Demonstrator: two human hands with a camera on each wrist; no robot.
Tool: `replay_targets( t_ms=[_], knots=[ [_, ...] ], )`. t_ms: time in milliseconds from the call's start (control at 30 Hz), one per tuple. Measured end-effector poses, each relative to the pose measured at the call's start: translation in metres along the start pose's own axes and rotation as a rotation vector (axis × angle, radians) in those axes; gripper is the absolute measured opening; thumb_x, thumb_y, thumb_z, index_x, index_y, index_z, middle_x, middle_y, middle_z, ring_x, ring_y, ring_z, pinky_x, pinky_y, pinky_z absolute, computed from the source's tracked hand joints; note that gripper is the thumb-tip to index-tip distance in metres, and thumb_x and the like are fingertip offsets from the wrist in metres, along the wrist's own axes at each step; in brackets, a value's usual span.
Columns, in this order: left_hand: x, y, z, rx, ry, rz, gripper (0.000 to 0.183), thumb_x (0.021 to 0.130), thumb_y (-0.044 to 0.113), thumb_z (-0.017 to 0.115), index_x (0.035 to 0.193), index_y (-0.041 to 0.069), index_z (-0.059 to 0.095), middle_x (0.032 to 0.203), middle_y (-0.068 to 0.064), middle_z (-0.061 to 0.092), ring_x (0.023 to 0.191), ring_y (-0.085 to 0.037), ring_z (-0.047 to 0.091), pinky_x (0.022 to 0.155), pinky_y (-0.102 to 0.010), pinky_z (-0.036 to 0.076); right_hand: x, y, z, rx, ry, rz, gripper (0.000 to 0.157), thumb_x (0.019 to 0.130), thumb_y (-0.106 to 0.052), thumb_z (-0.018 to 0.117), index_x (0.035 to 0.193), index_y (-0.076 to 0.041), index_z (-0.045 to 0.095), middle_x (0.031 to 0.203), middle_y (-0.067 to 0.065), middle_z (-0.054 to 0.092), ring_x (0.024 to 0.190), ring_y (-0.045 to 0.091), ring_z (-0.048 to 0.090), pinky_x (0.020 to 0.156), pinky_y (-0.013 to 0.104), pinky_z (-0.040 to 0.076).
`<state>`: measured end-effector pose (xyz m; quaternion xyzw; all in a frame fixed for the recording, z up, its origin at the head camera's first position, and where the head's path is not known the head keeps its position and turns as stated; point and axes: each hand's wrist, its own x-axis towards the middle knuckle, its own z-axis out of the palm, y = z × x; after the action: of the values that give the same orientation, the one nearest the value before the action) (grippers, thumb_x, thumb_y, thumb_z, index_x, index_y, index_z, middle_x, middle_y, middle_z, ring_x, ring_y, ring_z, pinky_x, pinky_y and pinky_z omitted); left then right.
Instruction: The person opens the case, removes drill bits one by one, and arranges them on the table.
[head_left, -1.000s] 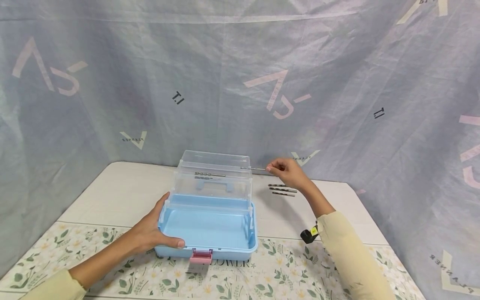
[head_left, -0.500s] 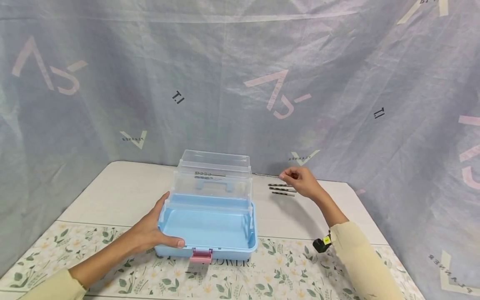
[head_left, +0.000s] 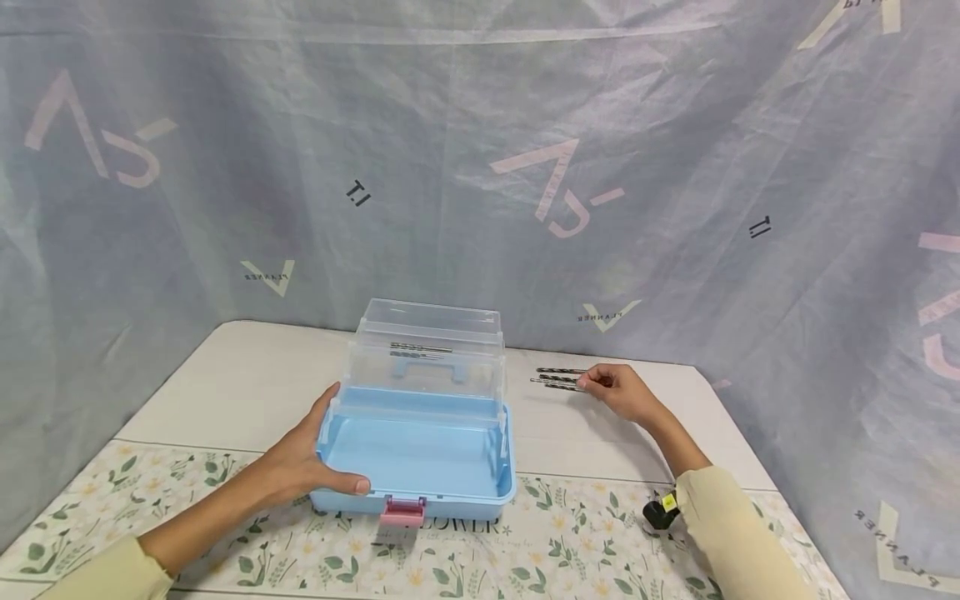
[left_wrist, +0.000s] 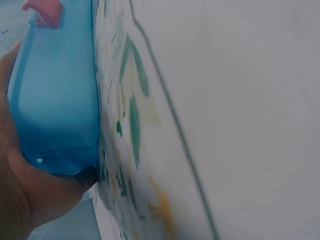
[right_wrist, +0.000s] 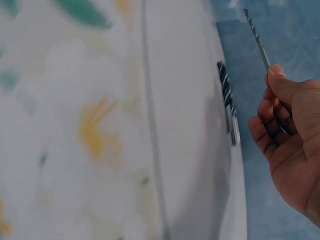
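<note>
A light blue storage box (head_left: 416, 504) with a pink latch (head_left: 402, 511) stands open, its clear trays (head_left: 375, 375) raised behind the base. My left hand (head_left: 303, 462) grips its left end, thumb over the front rim; the left wrist view shows that hand (left_wrist: 35, 195) against the blue wall. Several drill bits (head_left: 420, 347) lie in an upper clear tray. At the right, my right hand (head_left: 621, 393) pinches a thin drill bit (right_wrist: 257, 37) by its plain shank, over the drill bits (head_left: 558, 370) lying side by side on the table. Its fingers partly hide them in the head view.
The white table (head_left: 270, 383) carries a floral cloth strip (head_left: 585, 542) along its front. A grey printed curtain (head_left: 420, 167) hangs behind and at both sides. A black device with a yellow label (head_left: 662, 510) sits at my right wrist.
My right hand has moved right, down and nearer with the thin drill bit, from beside the clear trays to the drill bits on the table. My left hand has stayed on the box.
</note>
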<state>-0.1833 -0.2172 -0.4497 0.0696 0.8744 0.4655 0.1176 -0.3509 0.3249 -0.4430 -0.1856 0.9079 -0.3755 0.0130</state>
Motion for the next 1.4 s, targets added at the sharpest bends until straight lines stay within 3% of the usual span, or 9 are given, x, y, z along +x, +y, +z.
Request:
replay_targets(
  t_ms=[233, 500, 767, 1100, 1400],
  knots=[
    [-0.002, 0.001, 0.000, 0.004, 0.001, 0.011, 0.167, 0.074, 0.045, 0.108, 0.181, 0.025, -0.019, 0.186, -0.037, -0.006, 0.166, -0.072, 0.008, 0.115, -0.092, 0.037, -0.008, 0.024, 0.001, -0.046, 0.026, 0.005, 0.020, 0.112, -0.016, 0.073, 0.111, 0.002, 0.081, 0.097, 0.016, 0.078, 0.074, 0.006, 0.054, 0.067, 0.024, 0.045],
    [-0.002, 0.002, 0.001, 0.027, 0.007, 0.014, 0.167, 0.073, 0.047, 0.107, 0.181, 0.024, -0.018, 0.185, -0.038, -0.004, 0.165, -0.073, 0.011, 0.115, -0.091, 0.039, -0.009, 0.042, 0.000, -0.084, -0.003, 0.030, 0.015, 0.111, -0.018, 0.075, 0.109, -0.004, 0.081, 0.096, 0.008, 0.076, 0.077, 0.009, 0.055, 0.070, 0.026, 0.046],
    [-0.001, 0.003, 0.002, 0.016, 0.012, -0.005, 0.167, 0.072, 0.045, 0.109, 0.181, 0.023, -0.016, 0.186, -0.038, -0.003, 0.165, -0.073, 0.012, 0.116, -0.090, 0.039, -0.004, 0.043, -0.002, -0.135, -0.043, -0.011, 0.012, 0.111, -0.016, 0.075, 0.105, -0.007, 0.080, 0.093, 0.006, 0.075, 0.079, 0.009, 0.056, 0.073, 0.027, 0.047],
    [-0.001, 0.003, 0.002, 0.004, 0.008, -0.033, 0.169, 0.072, 0.045, 0.109, 0.181, 0.025, -0.017, 0.185, -0.038, -0.005, 0.164, -0.073, 0.013, 0.118, -0.089, 0.039, 0.003, 0.039, -0.005, -0.175, -0.105, 0.022, 0.015, 0.112, -0.020, 0.074, 0.108, -0.008, 0.080, 0.098, 0.006, 0.076, 0.083, 0.013, 0.057, 0.075, 0.029, 0.047],
    [-0.001, 0.003, 0.001, -0.003, 0.005, -0.029, 0.168, 0.072, 0.044, 0.109, 0.181, 0.025, -0.018, 0.185, -0.038, -0.005, 0.165, -0.073, 0.011, 0.118, -0.089, 0.038, 0.004, 0.039, -0.008, -0.179, -0.087, 0.016, 0.014, 0.111, -0.020, 0.075, 0.106, -0.009, 0.082, 0.097, 0.005, 0.078, 0.083, 0.011, 0.061, 0.075, 0.028, 0.050]
  ],
)
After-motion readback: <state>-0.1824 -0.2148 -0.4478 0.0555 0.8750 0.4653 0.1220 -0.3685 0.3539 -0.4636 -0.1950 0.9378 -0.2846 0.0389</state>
